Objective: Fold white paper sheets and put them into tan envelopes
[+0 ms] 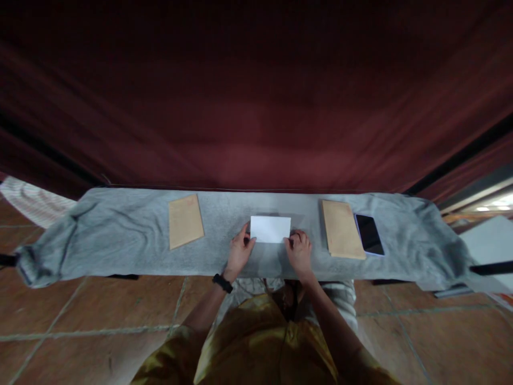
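Note:
A white sheet of paper (270,229), a wide rectangle that may be folded, is in front of me over the grey cloth. My left hand (239,248) pinches its left edge near the lower corner, thumb on top. At the lower right corner my right hand (298,252) grips it the same way, with its other fingers curled. Off to the left lies a single brown envelope (186,221), slightly turned. To the right of my right hand is a stack of brown envelopes (342,229).
A phone (369,235) with a dark screen lies against the right-hand envelopes. The grey cloth (132,235) covers a long narrow table and is wrinkled at both ends. Behind it hangs a dark red curtain (256,128). Tiled floor (120,305) shows below.

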Tool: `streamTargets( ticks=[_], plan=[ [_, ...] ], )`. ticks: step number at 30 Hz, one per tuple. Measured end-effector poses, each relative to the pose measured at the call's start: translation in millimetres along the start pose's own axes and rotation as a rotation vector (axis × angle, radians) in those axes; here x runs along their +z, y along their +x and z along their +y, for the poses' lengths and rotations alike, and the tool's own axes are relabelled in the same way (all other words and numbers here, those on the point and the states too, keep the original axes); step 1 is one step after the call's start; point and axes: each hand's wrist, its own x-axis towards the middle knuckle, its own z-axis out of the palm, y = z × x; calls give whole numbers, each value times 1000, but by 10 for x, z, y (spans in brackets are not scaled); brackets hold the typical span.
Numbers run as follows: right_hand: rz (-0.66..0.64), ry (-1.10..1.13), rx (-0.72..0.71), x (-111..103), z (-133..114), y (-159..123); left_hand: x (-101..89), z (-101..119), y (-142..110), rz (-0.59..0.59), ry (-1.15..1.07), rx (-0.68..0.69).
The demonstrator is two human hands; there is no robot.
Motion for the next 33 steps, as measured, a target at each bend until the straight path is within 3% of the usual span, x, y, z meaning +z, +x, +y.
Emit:
streamTargets(
  ticks=[10, 16, 20, 25, 33],
  plan=[
    [79, -16, 7, 72, -58, -10, 181, 162, -27, 59, 542, 151],
    [35, -30, -11, 64, -46, -14, 512, 304, 28, -172, 548, 408],
    [-16, -27, -128, 85, -101, 66, 638, 289, 100, -234, 586, 385],
    [-184, -18, -355, 188, -237, 178, 674, 195, 128, -261, 626, 387],
    [-97, -80, -317, 226, 3, 269, 497, 39, 136, -47, 552, 245]
  ],
)
